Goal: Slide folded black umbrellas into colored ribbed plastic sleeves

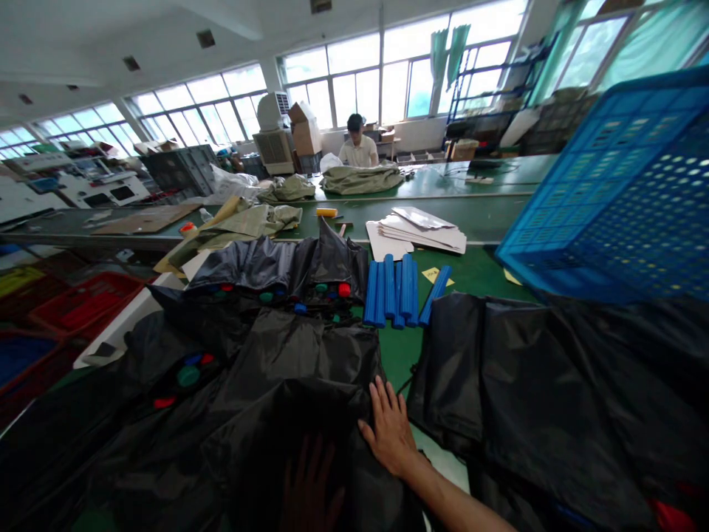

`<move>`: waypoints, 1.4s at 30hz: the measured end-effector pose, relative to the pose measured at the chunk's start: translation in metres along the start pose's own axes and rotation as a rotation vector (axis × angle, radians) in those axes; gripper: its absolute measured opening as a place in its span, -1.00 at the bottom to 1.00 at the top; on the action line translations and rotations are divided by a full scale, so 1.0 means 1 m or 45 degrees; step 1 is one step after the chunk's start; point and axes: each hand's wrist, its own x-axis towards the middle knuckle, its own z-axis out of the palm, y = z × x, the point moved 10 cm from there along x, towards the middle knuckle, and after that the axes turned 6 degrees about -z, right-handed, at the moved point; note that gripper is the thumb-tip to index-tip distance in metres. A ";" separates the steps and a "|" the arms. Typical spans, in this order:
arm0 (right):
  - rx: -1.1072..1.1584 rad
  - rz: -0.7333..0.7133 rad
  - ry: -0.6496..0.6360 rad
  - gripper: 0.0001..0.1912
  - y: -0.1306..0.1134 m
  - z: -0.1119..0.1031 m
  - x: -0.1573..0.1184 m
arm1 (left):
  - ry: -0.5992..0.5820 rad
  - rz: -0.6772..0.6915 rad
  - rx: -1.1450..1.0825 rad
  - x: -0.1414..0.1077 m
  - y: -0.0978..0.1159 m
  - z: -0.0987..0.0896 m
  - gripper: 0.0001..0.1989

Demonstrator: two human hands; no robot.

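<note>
Inspection of the work area finds the right hand (391, 436) resting on the right edge of a folded black nylon sheet (299, 414), its fingers (386, 406) spread apart and laid flat; no pinch or gathered fold is observed. The left hand (313, 484) lies in heavy shadow on the same sheet, just left of the right hand. Its fingers appear parted, but whether they grip anything cannot be determined. The sheet lies under and directly ahead of both hands, its long axis apparently running away from the person toward the far edge of the table, although the folds leave this uncertain. The right hand is nearer the sheet's right edge, the left nearer its middle. A second black sheet (532, 399) lies to the right, separated from the first by a strip of green worktable (402, 355). Farther ahead are a bundle of blue plastic rods (391, 292), a stack of white sheets (421, 233), and a black bundle (277, 270) set with red, green and blue plastic caps. A tilted blue perforated crate (625, 192) occupies the upper right. A co-worker (359, 140) sits beyond the far table.
</note>
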 end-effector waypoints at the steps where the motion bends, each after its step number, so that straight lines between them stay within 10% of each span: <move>1: -0.011 0.044 -0.014 -0.26 0.001 -0.008 0.005 | -0.004 -0.001 -0.003 -0.001 0.000 -0.002 -0.40; 9: -0.345 0.055 -0.030 -0.59 0.052 -0.089 0.061 | -0.061 -0.017 -0.039 -0.004 0.003 -0.014 -0.40; 16: -0.457 -0.156 -0.232 -0.66 0.095 -0.078 0.045 | -0.031 -0.017 -0.054 -0.005 0.004 -0.020 -0.41; 34: -0.526 -0.187 -0.311 -0.62 0.102 -0.067 0.035 | -0.069 -0.063 -0.198 -0.012 -0.016 -0.022 -0.36; 38: -0.242 0.050 -0.167 -0.37 0.085 -0.062 0.053 | -0.048 -0.066 -0.203 -0.012 -0.017 -0.025 -0.35; 42: -0.132 0.094 -0.124 -0.32 0.033 -0.013 0.047 | -0.074 -0.072 -0.181 -0.012 -0.018 -0.022 -0.37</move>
